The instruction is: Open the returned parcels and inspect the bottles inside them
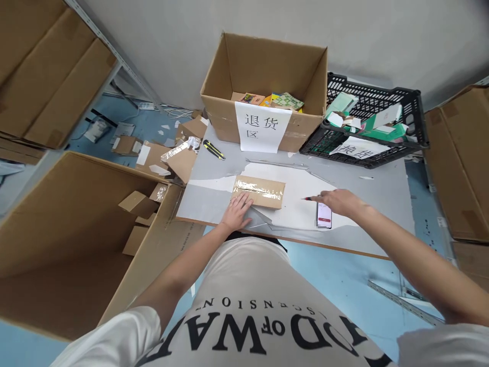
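Note:
A small brown cardboard box (263,190), sealed along its top with shiny clear tape, lies on the table's white sheet. My left hand (237,211) rests on the box's near left part, its fingers stretched out flat. To the right of the box, my right hand (338,202) is closed around a slim pointed tool (307,198) with a dark and red end. The tip points left towards the box, apart from it; the fist hides the rest. Partly under my right hand, a phone (324,216) with a lit screen lies on the table.
At the table's back stand a large open carton (221,114) with a paper sign and a black plastic crate (397,99) holding green and white packages. A yellow and black box cutter (214,150) lies back left. A big open carton (76,204) stands left, beside discarded cardboard (153,155).

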`<state>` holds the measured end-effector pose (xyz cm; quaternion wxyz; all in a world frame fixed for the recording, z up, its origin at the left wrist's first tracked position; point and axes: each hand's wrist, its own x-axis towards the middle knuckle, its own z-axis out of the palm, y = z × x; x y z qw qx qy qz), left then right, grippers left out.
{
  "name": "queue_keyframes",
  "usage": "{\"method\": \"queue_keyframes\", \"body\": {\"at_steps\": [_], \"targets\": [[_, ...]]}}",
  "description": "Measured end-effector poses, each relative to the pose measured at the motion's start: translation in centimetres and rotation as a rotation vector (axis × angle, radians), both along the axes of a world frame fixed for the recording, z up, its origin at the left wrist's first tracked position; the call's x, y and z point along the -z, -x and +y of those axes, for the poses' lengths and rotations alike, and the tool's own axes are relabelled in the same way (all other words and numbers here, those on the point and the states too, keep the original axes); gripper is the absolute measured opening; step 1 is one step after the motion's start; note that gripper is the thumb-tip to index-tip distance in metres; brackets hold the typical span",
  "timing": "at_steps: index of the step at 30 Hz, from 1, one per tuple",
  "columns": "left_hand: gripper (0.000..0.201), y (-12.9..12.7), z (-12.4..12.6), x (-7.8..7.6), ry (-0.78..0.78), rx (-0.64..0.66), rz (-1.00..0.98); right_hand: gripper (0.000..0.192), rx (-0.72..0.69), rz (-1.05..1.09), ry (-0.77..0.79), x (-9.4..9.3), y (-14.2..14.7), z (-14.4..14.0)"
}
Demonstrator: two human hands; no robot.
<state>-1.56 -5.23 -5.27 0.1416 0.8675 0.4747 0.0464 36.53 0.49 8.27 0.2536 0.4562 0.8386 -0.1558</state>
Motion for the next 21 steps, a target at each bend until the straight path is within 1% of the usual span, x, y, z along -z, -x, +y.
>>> {"method": "queue_keyframes", "body": {"at_steps": [2,4,5,6,8,11,12,14,17,19,21], "targets": [[0.071,0.0,0.1,0.1,-0.020,0.002,-0.002,0.066,0.082,0.057,-0.002,0.5,-2.9,-1.6],[0.067,-0.2,0.2,0.2,-0.047,-0.005,-0.002,0.061,0.192,0.256,-0.075,1.3,-4.4,-3.6],[0.063,-0.3,0.2,0.1,-0.063,-0.013,-0.001,0.058,0.261,0.374,-0.117,1.8,-4.5,-4.7],[0.059,-0.5,0.3,0.1,-0.079,-0.024,-0.001,0.055,0.339,0.488,-0.147,2.6,-4.1,-5.6],[0.051,-0.8,0.6,-0.1,-0.108,-0.051,0.000,0.052,0.521,0.690,-0.144,4.6,-2.3,-7.2],[0.044,-1.4,1.2,-0.3,-0.124,-0.087,-0.005,0.057,0.913,0.937,-0.029,8.0,1.3,-8.7],[0.044,-1.5,1.4,-0.3,-0.125,-0.099,-0.009,0.060,1.021,1.017,0.018,9.0,2.4,-9.0],[0.048,-1.8,1.8,-0.2,-0.128,-0.126,-0.021,0.068,1.184,1.185,0.099,10.7,4.1,-9.5],[0.065,-2.3,2.1,0.2,-0.146,-0.159,-0.035,0.077,1.312,1.354,0.177,12.0,5.5,-10.0],[0.076,-2.7,2.1,0.4,-0.152,-0.186,-0.024,0.079,1.351,1.402,0.195,12.3,6.0,-10.2],[0.082,-3.0,2.1,0.4,-0.138,-0.221,0.005,0.079,1.378,1.423,0.206,12.4,6.4,-10.3]]}}
